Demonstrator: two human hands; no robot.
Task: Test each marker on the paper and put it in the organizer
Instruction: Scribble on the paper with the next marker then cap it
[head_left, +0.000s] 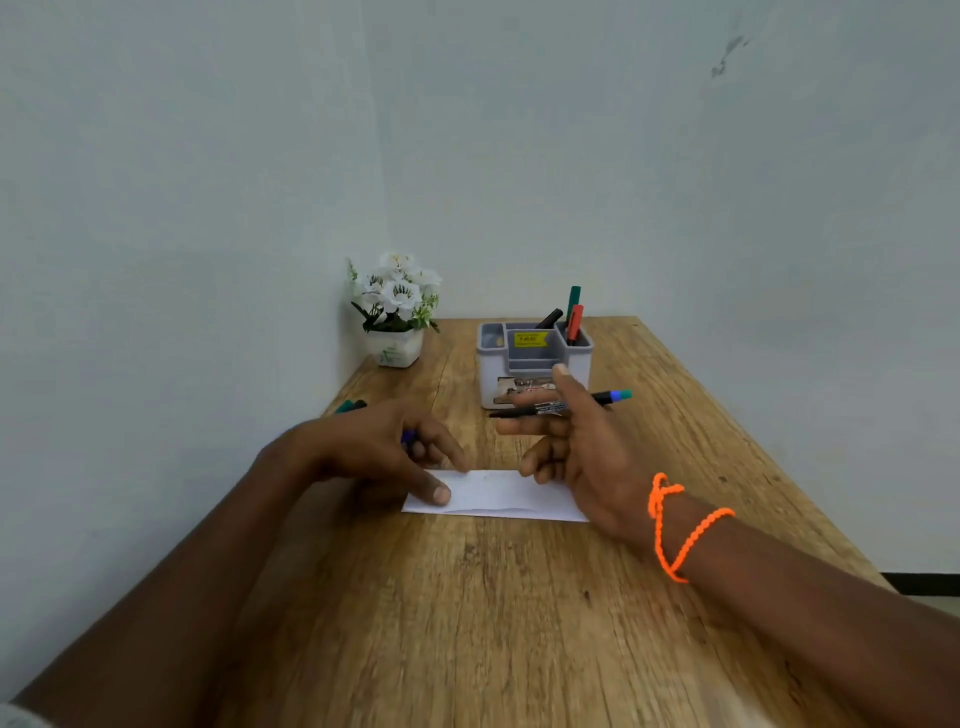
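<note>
A white sheet of paper (496, 496) lies on the wooden table (467, 623). My left hand (384, 449) rests its thumb and a fingertip on the paper's left end and curls its other fingers round a small blue cap (409, 436). Just above the paper's right end, my right hand (571, 441) pinches a black marker (540, 409) with a blue and teal tail, held level. Behind it stands the grey organizer (535, 358), holding a black, a green and a red marker (574, 322).
A white pot of white flowers (396, 312) stands at the back left by the wall. More markers (350, 406) lie at the table's left edge, partly hidden by my left hand. An orange cord circles my right wrist.
</note>
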